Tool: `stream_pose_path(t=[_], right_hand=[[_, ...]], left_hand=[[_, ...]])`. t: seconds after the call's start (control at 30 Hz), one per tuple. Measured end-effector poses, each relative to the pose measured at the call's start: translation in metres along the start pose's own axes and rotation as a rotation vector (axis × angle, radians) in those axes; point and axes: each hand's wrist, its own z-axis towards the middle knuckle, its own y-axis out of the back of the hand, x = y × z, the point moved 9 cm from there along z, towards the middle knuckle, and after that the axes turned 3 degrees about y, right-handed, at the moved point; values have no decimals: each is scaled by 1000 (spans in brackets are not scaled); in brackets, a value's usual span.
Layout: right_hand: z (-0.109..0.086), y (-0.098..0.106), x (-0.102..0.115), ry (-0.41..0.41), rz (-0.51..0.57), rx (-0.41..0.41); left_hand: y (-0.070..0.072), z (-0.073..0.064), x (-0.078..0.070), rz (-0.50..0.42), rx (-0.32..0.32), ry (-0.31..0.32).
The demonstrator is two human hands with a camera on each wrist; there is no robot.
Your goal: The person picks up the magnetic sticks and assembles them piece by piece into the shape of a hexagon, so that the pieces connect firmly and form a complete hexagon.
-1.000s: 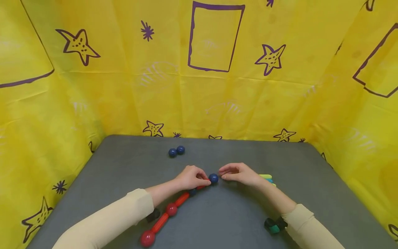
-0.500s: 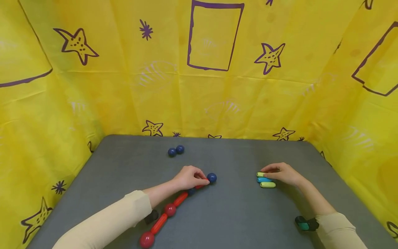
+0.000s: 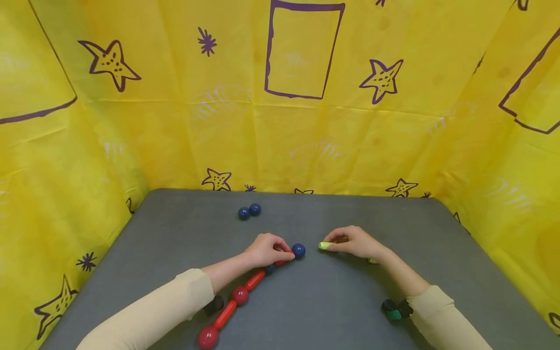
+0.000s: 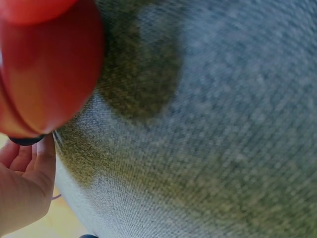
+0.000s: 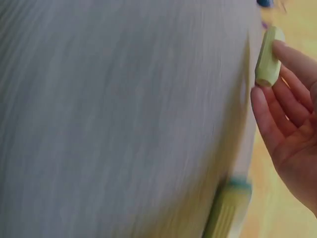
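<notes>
A chain of balls and rods runs diagonally over the grey table. From the front come a large red ball (image 3: 208, 337), a red rod (image 3: 225, 315), a second red ball (image 3: 240, 295), another red rod (image 3: 255, 280) and a partly hidden blue ball (image 3: 270, 269). My left hand (image 3: 268, 250) pinches the last red rod (image 3: 280, 263), whose far end meets a blue ball (image 3: 299, 251). To the right of that ball, a small gap away, my right hand (image 3: 355, 242) holds a yellow-green rod (image 3: 324, 246) between thumb and fingers, its free end pointing left.
Two blue balls (image 3: 243, 213) lie side by side at the back of the grey table (image 3: 332, 301). Behind my right wrist another yellow-green rod (image 3: 373, 261) shows only partly. A yellow patterned cloth (image 3: 288, 146) surrounds the table's back and sides.
My right hand went right to the loose rods, took hold of a yellow-green rod and brought it back left toward the chain's end. My left hand has stayed on the red rod.
</notes>
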Motion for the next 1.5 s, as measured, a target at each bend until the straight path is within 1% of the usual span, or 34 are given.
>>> stream_pose_path(t=[0.1, 0.2, 0.4, 0.47, 0.63, 0.73, 0.77, 0.9, 1.03, 1.13, 1.23, 1.3, 1.4, 1.5], right_hand=[[14, -16, 15, 46, 19, 41], [22, -23, 23, 80, 26, 52], [29, -29, 27, 98, 31, 79], [31, -30, 29, 118, 31, 86], [34, -32, 34, 155, 23, 99], [36, -35, 38, 171, 7, 113], [36, -36, 40, 172, 4, 118], [39, -41, 45, 187, 6, 127], [44, -46, 52, 218, 57, 152], [48, -50, 57, 235, 86, 177], [56, -51, 57, 221, 120, 191], [66, -51, 54, 194, 150, 181], [85, -49, 47, 134, 231, 145], [110, -49, 41, 87, 321, 104]], left_hand=[[0, -1, 1, -5, -6, 5], [0, -1, 1, -13, -8, 8], [0, -1, 3, -23, -5, 15], [1, -1, 3, -27, -4, 17], [5, 0, 3, 5, -18, 23], [7, 5, -2, 47, -25, 6], [7, 6, -4, 64, -23, -9], [4, 11, -10, 104, 8, -43], [0, 10, -12, 115, 33, -55], [1, 7, -12, 117, 11, -71], [5, 4, -11, 115, -34, -74], [8, 3, -9, 109, -52, -59], [10, 1, -5, 95, -56, -30], [12, -1, -2, 79, -53, -5]])
